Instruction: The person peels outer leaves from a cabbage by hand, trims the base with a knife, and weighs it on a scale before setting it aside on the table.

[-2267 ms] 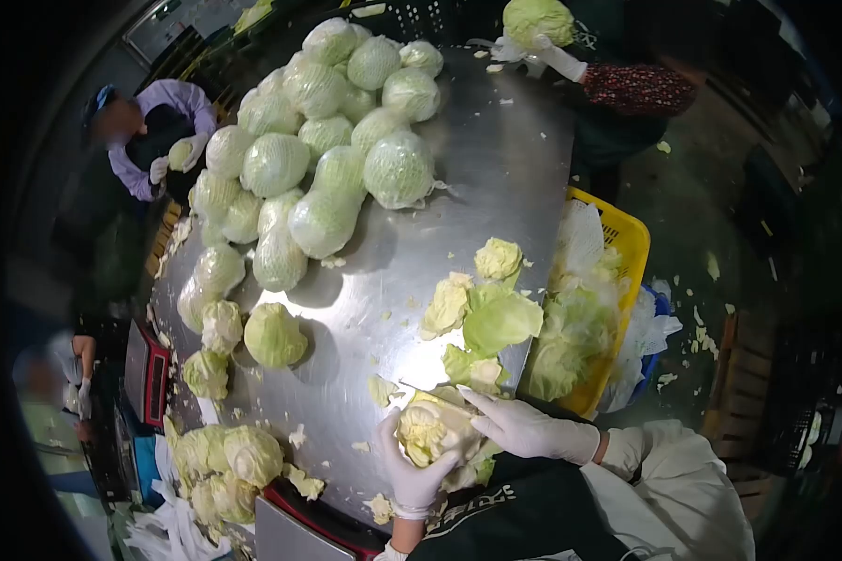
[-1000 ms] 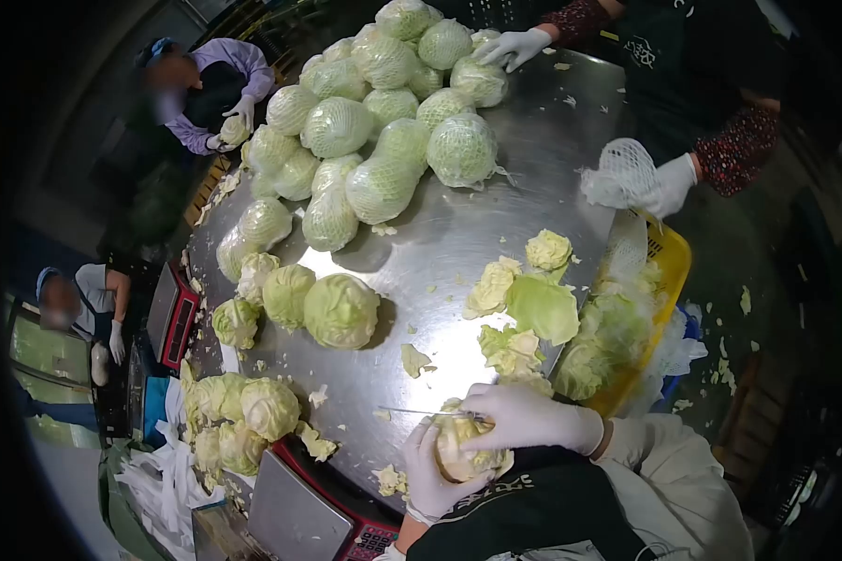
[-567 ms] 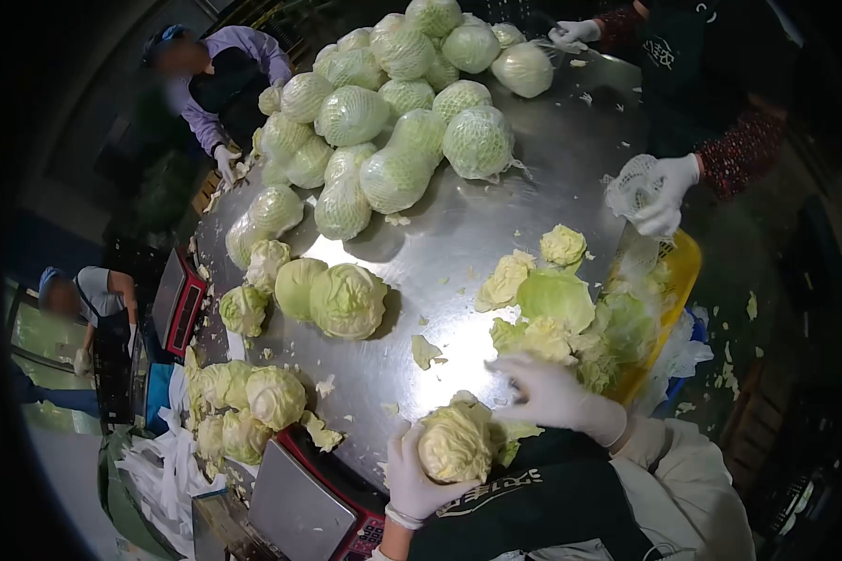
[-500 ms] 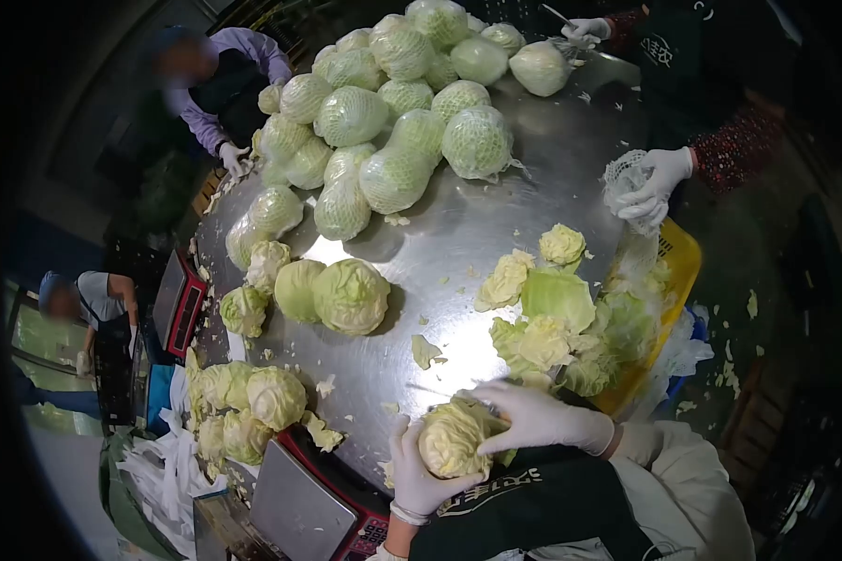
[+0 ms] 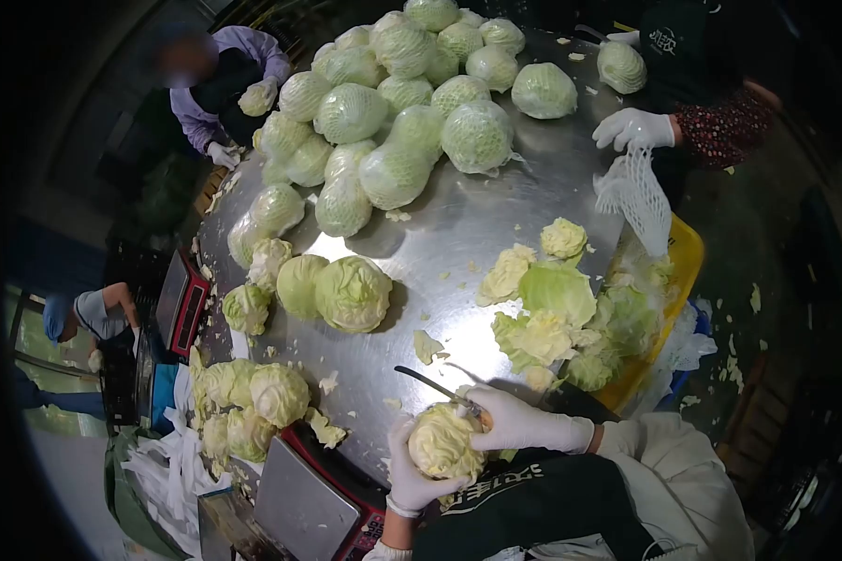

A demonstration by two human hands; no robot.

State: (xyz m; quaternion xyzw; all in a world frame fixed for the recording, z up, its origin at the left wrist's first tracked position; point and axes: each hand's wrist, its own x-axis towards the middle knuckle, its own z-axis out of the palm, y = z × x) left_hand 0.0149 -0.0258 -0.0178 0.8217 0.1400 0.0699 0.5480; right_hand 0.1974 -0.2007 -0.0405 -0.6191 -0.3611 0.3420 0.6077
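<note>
My left hand (image 5: 413, 467), in a white glove, is wrapped round the left and near side of a pale trimmed cabbage (image 5: 444, 443) close to my apron. In my gloved right hand (image 5: 531, 421) is a knife (image 5: 430, 383), its dark curved blade pointing left over the steel table (image 5: 421, 280). The right fingers lie against the cabbage's right side, and most of the knife's handle is hidden by them. Beyond that hand lies a heap of loose cabbage leaves (image 5: 557, 294). Two bare cabbages (image 5: 354, 294) sit together farther left.
Net-wrapped cabbages (image 5: 351, 112) are piled at the far side. A scale (image 5: 306, 505) and trimmed cabbages (image 5: 279, 395) are at the left. At right stands a yellow crate (image 5: 688, 266) of leaves. Across the table, a co-worker's gloved hand (image 5: 636, 129) holds a foam net (image 5: 641, 201).
The cabbage in my hands has turned, showing a paler face. The knife blade has come into view from my right hand. Opposite, the co-worker's net now hangs stretched out and a wrapped cabbage has moved.
</note>
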